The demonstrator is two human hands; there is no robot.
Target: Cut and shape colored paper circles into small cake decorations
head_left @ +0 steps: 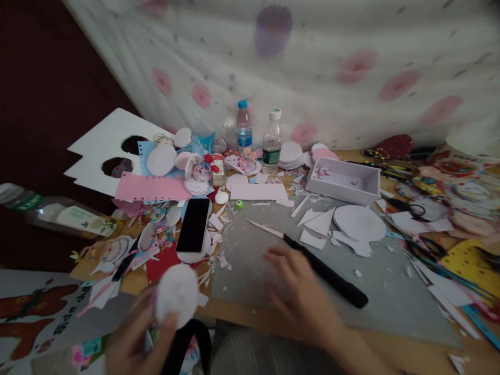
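Note:
My left hand (136,336) grips a white round paper disc (178,296) at the table's front edge, thumb on its face. My right hand (295,284), smeared by motion, has its fingers apart with nothing in them, over the grey mat (250,260). Just beyond it lies a slim pointed tool with a black handle (332,273) and a thin pale blade, slanting across the mat. Whether my fingers touch it I cannot tell. Another white disc (359,223) and white paper offcuts (320,223) are strewn on the mat's far right part.
A black-screened phone (193,225) rests on scraps at the left. Two bottles (244,127) stand at the back, beside a white open box (344,179). Scissors (425,249) lie right. Another bottle (62,213) lies at the far left. A floral curtain (312,67) hangs behind.

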